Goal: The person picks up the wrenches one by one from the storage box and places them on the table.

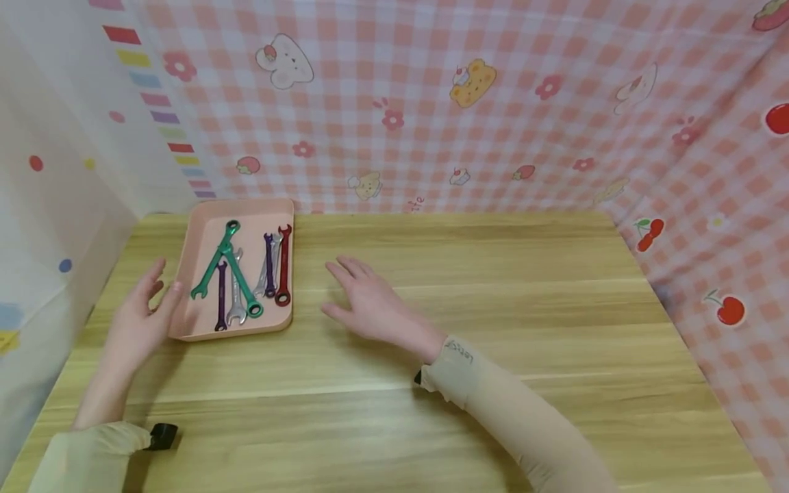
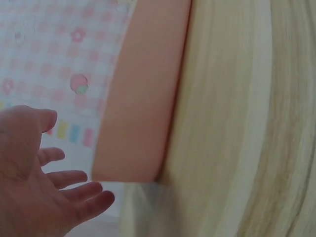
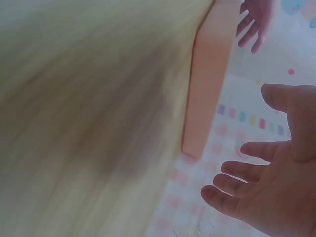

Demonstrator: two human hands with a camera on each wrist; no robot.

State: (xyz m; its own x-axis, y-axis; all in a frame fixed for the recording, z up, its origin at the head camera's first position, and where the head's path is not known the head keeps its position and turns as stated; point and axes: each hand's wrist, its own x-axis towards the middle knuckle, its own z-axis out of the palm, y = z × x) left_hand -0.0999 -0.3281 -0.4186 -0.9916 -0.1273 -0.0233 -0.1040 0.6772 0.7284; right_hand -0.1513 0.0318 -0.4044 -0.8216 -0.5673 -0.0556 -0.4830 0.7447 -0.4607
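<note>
A shallow pink tray (image 1: 203, 329) sits at the back left of the table, with several wrenches lying in it. Two green ratchet wrenches (image 1: 243, 284) cross at one end on top of a purple wrench (image 1: 222, 294) and a silver one (image 1: 236, 311). Along the tray's right side lie a red wrench (image 1: 283, 263), another purple wrench (image 1: 269, 263) and more silver. My left hand (image 1: 138, 322) is at the tray's left edge, fingers loosely spread. To the right of the tray my right hand (image 1: 372, 305) hovers over the table, fingers extended and holding nothing.
The wood-grain table (image 1: 493, 294) runs back to a pink checked cloth (image 1: 419, 82). More patterned cloth hangs on the left and right sides. Black straps show at both cuffs.
</note>
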